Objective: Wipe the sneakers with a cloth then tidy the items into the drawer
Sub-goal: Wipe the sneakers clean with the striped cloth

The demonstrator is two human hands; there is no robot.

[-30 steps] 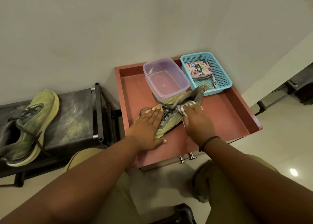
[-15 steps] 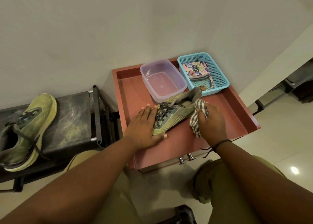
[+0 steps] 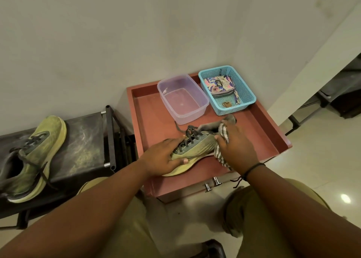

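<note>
A yellow-green sneaker [image 3: 199, 146] with dark laces lies on its side in the open red drawer [image 3: 263, 138]. My left hand [image 3: 162, 158] grips its toe end and holds it down. My right hand [image 3: 237, 146] presses a grey-and-white striped cloth [image 3: 220, 152] against the sneaker's side near the heel. The second sneaker [image 3: 37, 156] of the pair rests on a dark low bench [image 3: 86, 140] at the left, away from both hands.
At the back of the drawer stand a clear plastic tub [image 3: 181, 99] and a blue mesh basket [image 3: 226, 89] holding a floral pouch. Two metal knobs [image 3: 212, 183] stick out of the drawer front. White wall behind, pale tiled floor to the right.
My right hand has slid with the cloth from the laces to the heel side of the sneaker. The left hand has kept its hold on the toe.
</note>
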